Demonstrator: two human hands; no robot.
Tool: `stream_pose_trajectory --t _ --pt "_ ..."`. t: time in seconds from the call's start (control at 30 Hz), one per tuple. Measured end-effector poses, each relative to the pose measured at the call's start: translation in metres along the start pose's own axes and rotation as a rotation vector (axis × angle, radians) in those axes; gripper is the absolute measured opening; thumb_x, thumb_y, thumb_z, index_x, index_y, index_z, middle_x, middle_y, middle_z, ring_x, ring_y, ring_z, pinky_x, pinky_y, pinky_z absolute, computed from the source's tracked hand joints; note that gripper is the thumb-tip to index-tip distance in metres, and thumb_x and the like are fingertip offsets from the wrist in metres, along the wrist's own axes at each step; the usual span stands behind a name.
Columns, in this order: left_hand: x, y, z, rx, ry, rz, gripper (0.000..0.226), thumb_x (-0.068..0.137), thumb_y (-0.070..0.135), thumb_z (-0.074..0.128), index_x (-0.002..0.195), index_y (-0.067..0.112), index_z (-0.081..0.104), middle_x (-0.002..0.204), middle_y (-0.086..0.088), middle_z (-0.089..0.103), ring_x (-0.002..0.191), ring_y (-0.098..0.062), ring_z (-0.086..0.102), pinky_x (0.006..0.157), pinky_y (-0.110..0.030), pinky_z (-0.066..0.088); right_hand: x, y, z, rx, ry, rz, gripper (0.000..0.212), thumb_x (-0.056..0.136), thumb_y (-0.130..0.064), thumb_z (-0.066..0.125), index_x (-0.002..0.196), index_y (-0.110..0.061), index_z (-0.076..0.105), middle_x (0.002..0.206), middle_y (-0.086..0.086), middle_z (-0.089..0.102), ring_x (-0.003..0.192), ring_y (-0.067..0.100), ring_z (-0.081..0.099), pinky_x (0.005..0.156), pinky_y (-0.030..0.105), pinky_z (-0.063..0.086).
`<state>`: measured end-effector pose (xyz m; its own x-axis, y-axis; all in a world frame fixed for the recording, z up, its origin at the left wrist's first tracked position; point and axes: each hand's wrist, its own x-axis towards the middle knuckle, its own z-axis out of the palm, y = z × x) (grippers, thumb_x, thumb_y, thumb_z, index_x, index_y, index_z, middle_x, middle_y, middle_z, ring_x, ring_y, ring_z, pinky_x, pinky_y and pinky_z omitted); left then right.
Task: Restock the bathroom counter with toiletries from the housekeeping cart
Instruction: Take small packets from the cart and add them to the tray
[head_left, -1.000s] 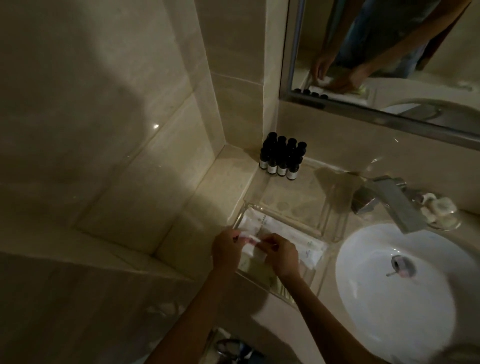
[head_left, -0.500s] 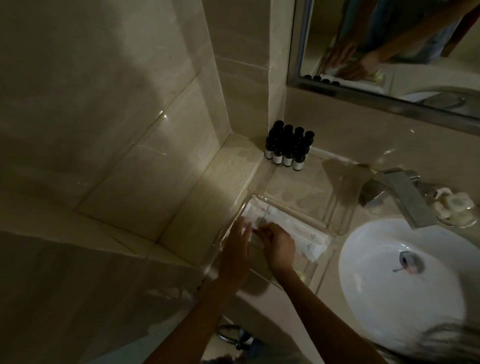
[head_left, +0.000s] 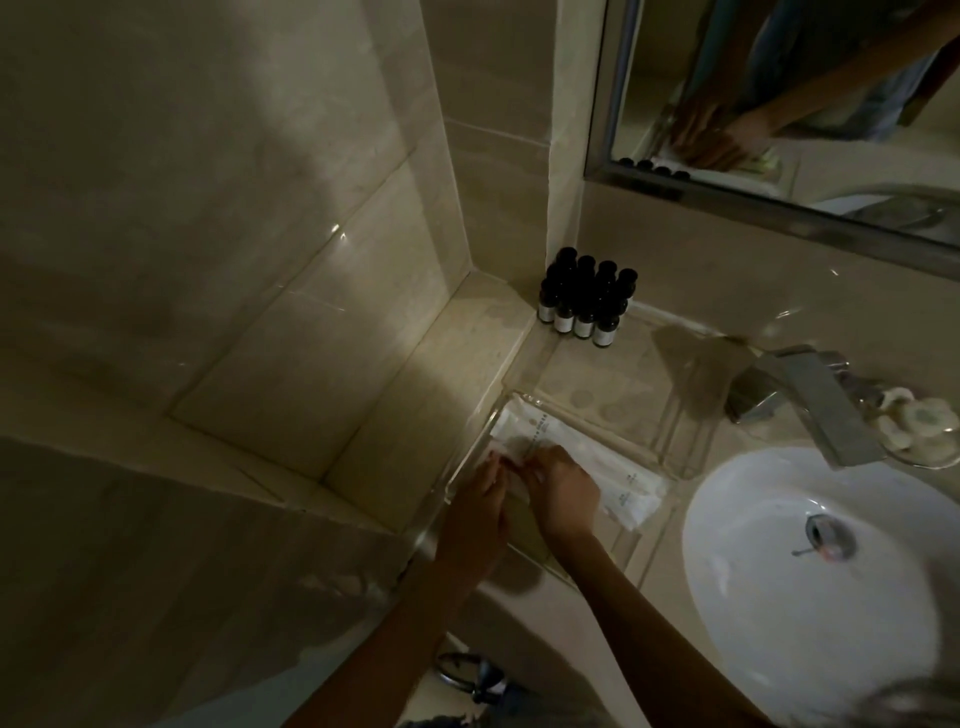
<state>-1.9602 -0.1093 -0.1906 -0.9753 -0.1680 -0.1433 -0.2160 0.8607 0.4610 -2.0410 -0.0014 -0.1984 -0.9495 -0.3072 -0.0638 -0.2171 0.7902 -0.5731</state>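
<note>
We are resting our left hand (head_left: 475, 501), fingers straight together, on flat white paper toiletry packets (head_left: 621, 483) under our fingertips in the clear plastic tray (head_left: 613, 405); our right hand (head_left: 563, 493) is curling alongside, grip unclear.

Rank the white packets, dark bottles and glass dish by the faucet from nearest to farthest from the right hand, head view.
1. White packets, under the right hand.
2. Dark bottles, in the back corner.
3. Glass dish, far right, past the faucet.
</note>
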Motion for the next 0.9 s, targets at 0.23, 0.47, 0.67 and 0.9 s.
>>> stream_pose_trajectory --t 0.23,0.47,0.67,0.9 --pt "0.006 0.006 0.006 -0.041 0.015 -0.105 0.057 0.091 0.024 0.027 0.142 0.004 0.040 0.151 -0.015 0.036 0.141 -0.028 0.031 0.114 -0.040 0.032 -0.011 0.005 -0.002 0.066 0.042 0.031 0.025 0.087 -0.034 0.067 0.103 -0.015 0.068 0.105 0.002 0.059 0.077 0.021 0.063 0.055 0.027 0.043" --pt "0.008 0.000 0.008 -0.090 0.035 -0.161 0.055 0.094 0.025 0.029 0.141 0.001 0.040 0.147 -0.016 0.040 0.138 -0.028 0.038 0.113 -0.032 0.029 -0.014 0.011 0.004 -0.077 0.060 -0.018 0.016 0.077 -0.026 0.076 0.086 -0.013 0.073 0.091 0.005 0.058 0.077 0.020 0.056 0.049 0.023 0.037" --pt "0.004 -0.003 -0.004 -0.054 0.027 -0.106 0.049 0.089 0.000 0.048 0.138 0.001 0.045 0.147 -0.014 0.042 0.134 -0.027 0.043 0.108 -0.027 0.032 -0.009 0.011 0.004 0.011 -0.034 0.032 0.023 0.093 -0.041 0.055 0.105 -0.029 0.071 0.100 -0.005 0.071 0.088 0.014 0.065 0.074 0.028 0.053" --pt "-0.001 -0.003 0.002 -0.037 -0.039 -0.114 0.053 0.102 0.021 0.030 0.152 0.012 0.015 0.160 -0.004 0.013 0.145 -0.020 0.017 0.113 -0.026 0.023 -0.017 0.010 0.006 0.001 -0.044 -0.009 0.025 0.096 -0.037 0.052 0.116 -0.029 0.065 0.103 -0.002 0.068 0.091 0.014 0.063 0.074 0.024 0.048"
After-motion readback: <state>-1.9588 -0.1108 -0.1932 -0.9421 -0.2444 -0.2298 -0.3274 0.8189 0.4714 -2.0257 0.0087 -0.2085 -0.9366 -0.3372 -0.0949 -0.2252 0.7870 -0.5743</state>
